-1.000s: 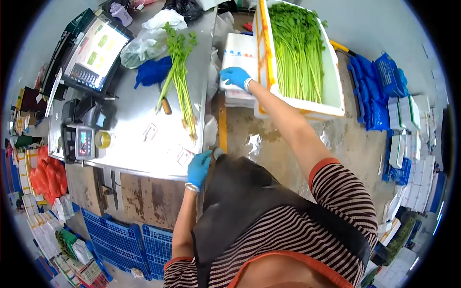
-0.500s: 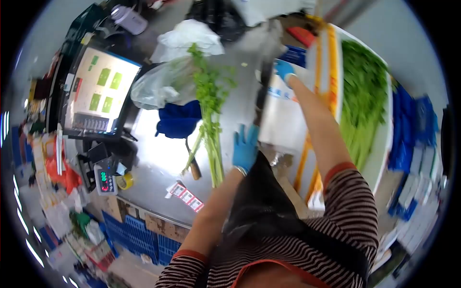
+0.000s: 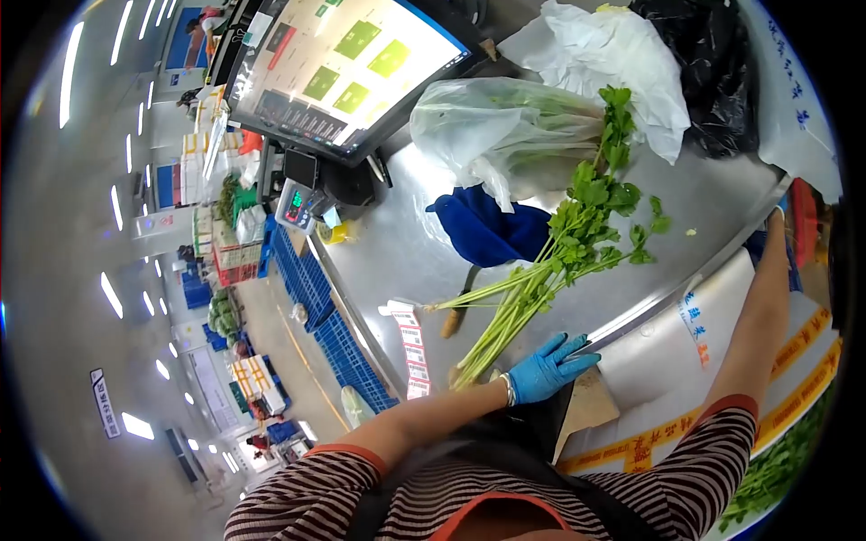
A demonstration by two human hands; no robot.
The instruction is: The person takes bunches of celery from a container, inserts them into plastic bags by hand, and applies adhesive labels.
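My left hand (image 3: 546,368), in a blue glove, rests at the table's front edge with its fingers spread, holding nothing. Just beside it lies a loose bunch of leafy celery (image 3: 532,298), its cut ends toward me. A wooden handle (image 3: 454,321) pokes out beneath the stalks, and a dark blue cloth (image 3: 492,225) lies behind. Over on the right, my right arm reaches down past the table corner by a white printed bag (image 3: 690,338); the wrist shows, but the fingers of my right hand (image 3: 778,213) are hidden.
A clear plastic bag (image 3: 505,126) with stalks inside lies at the back, near a crumpled white bag (image 3: 622,68) and a black bag (image 3: 708,72). A lit screen (image 3: 347,72), a scale display (image 3: 296,206) and a label strip (image 3: 411,347) are to the left.
The view has turned, so the table and screen sit larger and farther right. My left hand stays spread at the table edge. My right hand has gone from on the white bag to beyond the table corner.
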